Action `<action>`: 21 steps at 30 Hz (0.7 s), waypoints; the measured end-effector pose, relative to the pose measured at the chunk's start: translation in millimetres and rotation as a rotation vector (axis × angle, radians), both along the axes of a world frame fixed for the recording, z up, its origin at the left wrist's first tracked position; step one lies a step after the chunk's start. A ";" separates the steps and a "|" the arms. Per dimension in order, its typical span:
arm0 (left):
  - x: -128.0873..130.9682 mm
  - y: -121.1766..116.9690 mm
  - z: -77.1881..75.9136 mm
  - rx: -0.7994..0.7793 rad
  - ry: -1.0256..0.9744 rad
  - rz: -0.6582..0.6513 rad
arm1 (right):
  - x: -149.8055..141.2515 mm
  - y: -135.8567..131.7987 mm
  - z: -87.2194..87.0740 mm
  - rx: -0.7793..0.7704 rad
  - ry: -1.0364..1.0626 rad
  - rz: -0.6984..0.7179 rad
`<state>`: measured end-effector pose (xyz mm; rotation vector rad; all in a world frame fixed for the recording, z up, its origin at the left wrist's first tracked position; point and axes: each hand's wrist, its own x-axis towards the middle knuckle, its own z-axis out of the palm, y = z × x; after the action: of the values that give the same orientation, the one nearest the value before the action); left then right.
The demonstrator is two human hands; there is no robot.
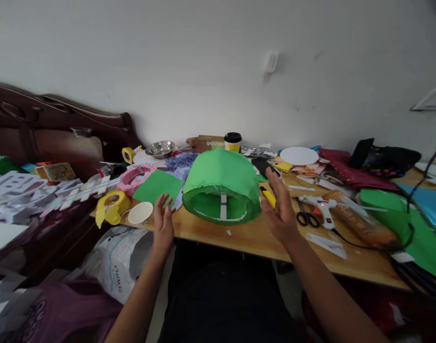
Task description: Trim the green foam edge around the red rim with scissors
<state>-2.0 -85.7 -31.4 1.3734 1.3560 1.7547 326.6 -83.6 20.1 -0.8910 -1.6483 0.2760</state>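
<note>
A green paper-covered round form [223,169], like a hat, sits tilted on the table with its hollow underside facing me. A white strip [223,207] crosses that hollow. My left hand [164,223] is open to its left, fingers up and apart from it, near a white paper cup [140,213] and a green sheet [159,187]. On the other side my right hand [280,209] is open, palm toward the form. Whether its thumb touches the rim I cannot tell. A yellow cutter [268,196] lies just behind that hand.
Black scissors [308,218] and a white glue gun [326,212] with a cord lie on the wooden table [218,236] at right. Yellow tape [113,206], a metal bowl [160,149] and a lidded cup [232,141] stand around. A white bag [114,262] is below left.
</note>
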 end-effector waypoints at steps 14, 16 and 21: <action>-1.9 6.4 34.6 0.106 0.195 -0.132 | -11.0 -5.8 -20.1 -0.091 -0.043 0.039; 0.7 9.1 32.4 0.117 0.216 -0.142 | -11.7 -4.4 -16.1 -0.099 -0.007 0.149; -2.1 11.0 37.2 0.137 0.211 -0.031 | -12.7 2.3 -21.0 -0.152 0.412 0.129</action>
<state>-4.1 -74.7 5.8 1.6856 1.3336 1.7496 313.8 -81.3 -0.9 -0.7787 -1.3137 0.6376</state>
